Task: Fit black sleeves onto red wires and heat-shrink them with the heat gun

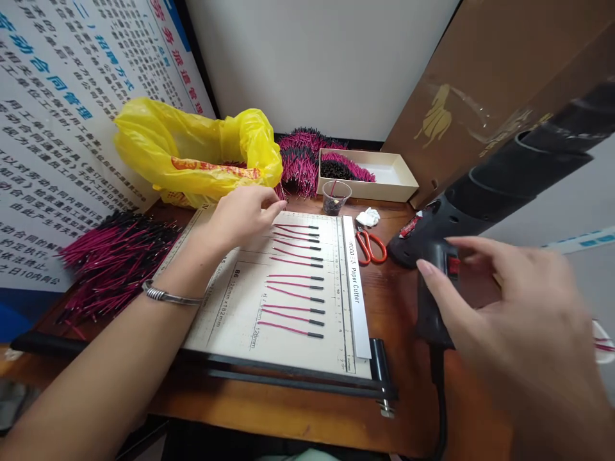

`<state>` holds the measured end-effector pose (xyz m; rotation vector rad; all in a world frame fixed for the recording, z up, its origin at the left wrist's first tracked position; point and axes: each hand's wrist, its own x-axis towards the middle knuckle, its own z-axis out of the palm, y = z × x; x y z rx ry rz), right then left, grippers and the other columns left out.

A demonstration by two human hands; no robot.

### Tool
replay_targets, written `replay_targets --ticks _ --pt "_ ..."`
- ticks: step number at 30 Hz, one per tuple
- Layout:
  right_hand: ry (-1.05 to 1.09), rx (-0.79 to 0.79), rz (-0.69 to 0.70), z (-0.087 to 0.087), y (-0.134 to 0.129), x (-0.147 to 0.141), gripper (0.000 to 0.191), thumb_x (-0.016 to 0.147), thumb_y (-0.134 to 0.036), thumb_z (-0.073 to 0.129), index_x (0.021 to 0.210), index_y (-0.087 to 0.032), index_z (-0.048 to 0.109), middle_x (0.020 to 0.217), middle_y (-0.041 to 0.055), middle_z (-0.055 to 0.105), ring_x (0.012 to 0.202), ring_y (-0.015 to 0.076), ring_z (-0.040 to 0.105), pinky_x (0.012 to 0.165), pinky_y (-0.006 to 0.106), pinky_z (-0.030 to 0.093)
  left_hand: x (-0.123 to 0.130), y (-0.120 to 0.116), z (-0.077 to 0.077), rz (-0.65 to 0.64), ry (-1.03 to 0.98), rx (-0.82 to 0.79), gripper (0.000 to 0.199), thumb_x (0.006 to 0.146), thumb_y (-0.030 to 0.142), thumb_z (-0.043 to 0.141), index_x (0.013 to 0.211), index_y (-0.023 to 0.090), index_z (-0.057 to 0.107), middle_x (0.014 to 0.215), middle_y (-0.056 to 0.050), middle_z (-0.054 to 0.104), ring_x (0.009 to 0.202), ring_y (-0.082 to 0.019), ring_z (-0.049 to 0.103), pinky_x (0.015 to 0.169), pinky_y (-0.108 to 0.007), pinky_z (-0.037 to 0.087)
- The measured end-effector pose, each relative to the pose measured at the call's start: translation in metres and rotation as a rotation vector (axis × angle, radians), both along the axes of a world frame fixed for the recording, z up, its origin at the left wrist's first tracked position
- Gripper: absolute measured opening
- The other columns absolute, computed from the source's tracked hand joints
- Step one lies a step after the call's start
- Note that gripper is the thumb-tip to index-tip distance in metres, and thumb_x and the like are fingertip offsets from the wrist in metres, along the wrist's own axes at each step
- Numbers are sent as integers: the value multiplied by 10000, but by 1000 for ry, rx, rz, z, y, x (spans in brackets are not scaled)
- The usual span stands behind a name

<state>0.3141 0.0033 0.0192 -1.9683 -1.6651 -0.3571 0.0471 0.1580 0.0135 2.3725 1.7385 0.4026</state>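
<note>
My left hand [247, 214] is over the far part of a paper cutter board [225, 326], thumb and fingers drawn together beside the yellow bag. Whatever it may pinch is too small to make out. Short pink wires [293, 295] with black sleeve ends lie in a spaced column on the board. On the right, my right hand [519, 314] is at the handle of a black heat gun [432, 301] with a red switch. Its thumb and forefinger are spread around the handle, and a gap shows between palm and handle; contact is unclear.
A yellow plastic bag [192, 141] stands behind the board. Pink-and-black wire bundles [115, 262] lie left, with another wire pile [302, 160] behind. A cardboard tray [391, 176], plastic cup [336, 198], crumpled tissue [368, 217] and orange-handled scissors [377, 248] sit beyond the cutter.
</note>
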Motion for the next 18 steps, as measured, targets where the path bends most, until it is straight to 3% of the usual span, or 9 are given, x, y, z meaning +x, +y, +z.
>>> replay_targets --ticks 2,4,8,10,14,18 --pt "21 66 -84 -17 -11 2 686 878 -624 515 1270 -77 648 1055 226 640 1096 377 588 946 549 524 -1 -15 3 89 14 -9 371 947 456 460 884 189 709 909 -91 745 830 -256 638 667 -346 391" --pt "56 17 -75 -34 -17 3 769 897 -611 477 1432 -60 519 1275 260 574 1209 390 552 1010 572 500 -3 -35 3 128 -14 -17 384 949 477 444 822 201 678 840 -71 731 765 -239 620 640 -337 366" --pt "111 -104 -56 -49 -15 2 720 934 -531 463 1537 -145 388 1379 198 558 1203 369 579 1022 586 495 -5 -76 -8 142 -85 -21 397 948 479 422 714 214 601 697 -38 682 650 -207 574 598 -323 336" --pt "122 -129 -71 -50 -12 3 709 945 -501 464 1539 -122 382 1381 218 541 1200 371 579 1020 586 499 -7 -89 -17 118 -104 -42 413 957 486 403 707 220 598 687 -39 684 634 -210 572 581 -325 334" --pt "116 -156 -75 -49 -10 6 664 954 -445 462 1531 -123 399 1370 231 524 1239 394 561 1032 621 488 -7 -88 -26 43 -175 23 316 943 444 480 789 228 652 791 -39 744 679 -214 610 607 -332 389" --pt "79 -135 -56 -49 -13 4 661 965 -420 451 1535 -91 386 1371 253 515 1304 418 516 1063 639 460 -1 -66 -19 -12 -175 93 223 914 380 562 843 226 706 868 -44 767 772 -225 645 659 -337 427"
